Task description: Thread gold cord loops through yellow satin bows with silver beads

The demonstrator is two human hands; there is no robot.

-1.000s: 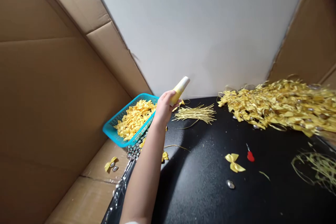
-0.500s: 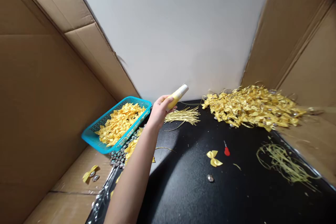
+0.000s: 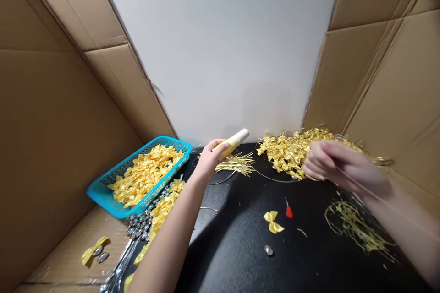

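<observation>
Since the earlier frame the right hand [image 3: 338, 165] has come in at the right, while the left hand [image 3: 210, 158] stays at centre. The black tabletop [image 3: 233, 256] fills the lower frame. At left centre, the turquoise basket [image 3: 106, 203] of yellow bows sits tilted, perhaps to show its contents. At upper right of the tabletop lies a pile of beaded bows [image 3: 288, 151], probably set back to spare the front. The left hand is wrapped around a yellow-and-white tube [image 3: 235, 142], slanted toward the wall, presumably to free its white end. The right hand, blurred, is curled closed, seemingly on a thin strand [image 3: 374, 196]. Below lie a loose bow [image 3: 274, 223] and a silver bead [image 3: 268, 250]. Cardboard bounds both sides; most room for movement lies at lower centre.
</observation>
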